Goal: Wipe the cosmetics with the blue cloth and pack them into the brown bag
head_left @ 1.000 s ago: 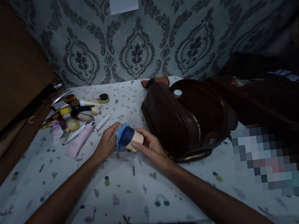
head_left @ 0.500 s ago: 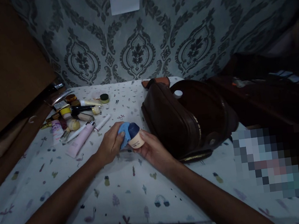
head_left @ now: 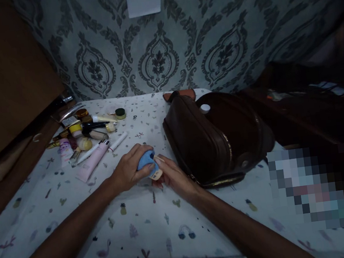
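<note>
Above the middle of the table, my right hand (head_left: 174, 174) grips a small cream-coloured cosmetic container (head_left: 156, 174) with a dark blue cap. My left hand (head_left: 129, 169) is closed around a light blue cloth (head_left: 145, 160) and presses it over the cap and upper side of the container. Much of the container is hidden by the cloth and my fingers. To the left of my left hand lies a pink tube (head_left: 93, 160), with a slim white tube (head_left: 118, 141) beside it.
Several cosmetics, among them a green-lidded jar (head_left: 120, 113) and a cream tube (head_left: 104, 119), lie in a heap at the back left. A dark brown leather bag (head_left: 195, 138) stands right of my hands, a white cap (head_left: 205, 108) on it. Patterned cloth covers the table (head_left: 134, 230).
My left hand has moved the cloth further over the cap and front of the container, which is now mostly covered. The container has turned and dropped slightly between my hands.
</note>
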Available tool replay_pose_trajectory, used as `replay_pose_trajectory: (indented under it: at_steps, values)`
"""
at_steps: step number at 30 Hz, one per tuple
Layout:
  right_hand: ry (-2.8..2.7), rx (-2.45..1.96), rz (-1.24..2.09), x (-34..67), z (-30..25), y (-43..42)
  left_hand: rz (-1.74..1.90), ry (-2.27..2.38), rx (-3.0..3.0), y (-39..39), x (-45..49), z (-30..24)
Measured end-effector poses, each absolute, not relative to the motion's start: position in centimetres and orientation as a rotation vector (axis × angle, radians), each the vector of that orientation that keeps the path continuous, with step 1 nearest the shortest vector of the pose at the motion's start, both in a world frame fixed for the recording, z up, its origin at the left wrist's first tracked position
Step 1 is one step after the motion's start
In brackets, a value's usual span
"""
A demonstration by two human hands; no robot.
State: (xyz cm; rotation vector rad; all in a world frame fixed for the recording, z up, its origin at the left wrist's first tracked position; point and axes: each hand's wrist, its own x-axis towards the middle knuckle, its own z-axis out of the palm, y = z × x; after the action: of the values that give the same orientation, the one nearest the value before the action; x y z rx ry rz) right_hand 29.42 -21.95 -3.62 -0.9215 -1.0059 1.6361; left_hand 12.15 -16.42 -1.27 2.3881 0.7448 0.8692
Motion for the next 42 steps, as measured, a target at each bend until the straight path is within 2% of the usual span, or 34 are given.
replay_pose_trajectory:
  at_steps: [12, 19, 23, 29, 37, 42]
  values:
    - [-1.505, -1.122, 1.118, 29.9, -3.4, -22.6, 0.846, 0.84, 2.198, -16.8, 12.9, 0.0]
    - [-1.647, -1.158, 0.692, 29.8, -4.1, -22.7, 0.784, 0.927, 1.952, -16.9, 13.2, 0.0]
    - [-1.641, -1.154, 0.627, 29.7, -4.3, -22.6, 0.812, 0.957, 1.86, -17.0, 13.4, -0.2]
    - [-1.467, -1.149, 0.869, 29.5, -4.2, -22.5, 0.874, 0.975, 1.974, -17.2, 13.5, -0.5]
    - [-0.896, -0.931, 1.629, 29.3, -3.1, -22.1, 1.009, 0.823, 2.361, -17.2, 12.7, -1.5]
    - [-0.679, -0.87, 1.954, 29.4, -2.7, -22.0, 1.132, 0.605, 2.52, -16.9, 12.2, -1.4]
